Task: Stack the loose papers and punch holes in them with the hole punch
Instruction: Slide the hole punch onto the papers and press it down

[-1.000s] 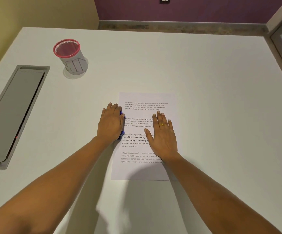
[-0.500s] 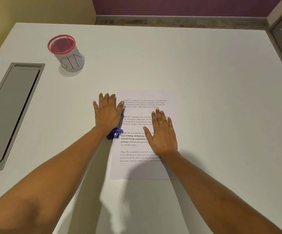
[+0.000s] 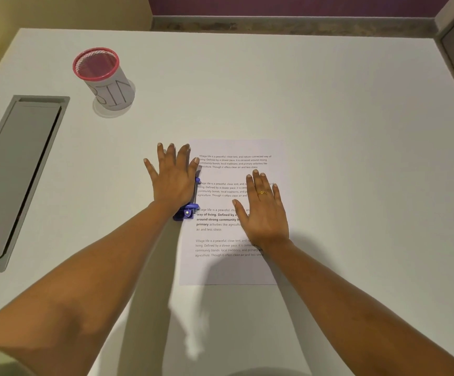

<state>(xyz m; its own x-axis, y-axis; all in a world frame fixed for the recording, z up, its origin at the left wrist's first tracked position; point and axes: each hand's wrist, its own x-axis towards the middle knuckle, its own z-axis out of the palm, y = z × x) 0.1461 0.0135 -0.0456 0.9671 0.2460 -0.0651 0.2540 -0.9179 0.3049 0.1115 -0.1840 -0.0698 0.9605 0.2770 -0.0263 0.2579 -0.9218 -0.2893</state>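
A stack of printed white papers (image 3: 236, 150) lies flat in the middle of the white table (image 3: 342, 109). A blue hole punch (image 3: 187, 213) sits on the stack's left edge, mostly hidden under my left hand (image 3: 174, 180). That hand rests palm-down over the punch with its fingers straight and spread. My right hand (image 3: 265, 213), wearing a gold ring, lies flat on the middle of the papers with fingers extended. Whether the paper edge is inside the punch slot is hidden.
A red-rimmed mesh cup (image 3: 106, 85) stands at the back left. A grey recessed panel (image 3: 16, 172) is set into the table along the left side. The far table edge meets a purple wall; a door frame is at the right.
My left hand's fingers have gone from curled over the punch to straight and spread, and more of the blue punch shows near the wrist. My right hand has stayed on the papers.
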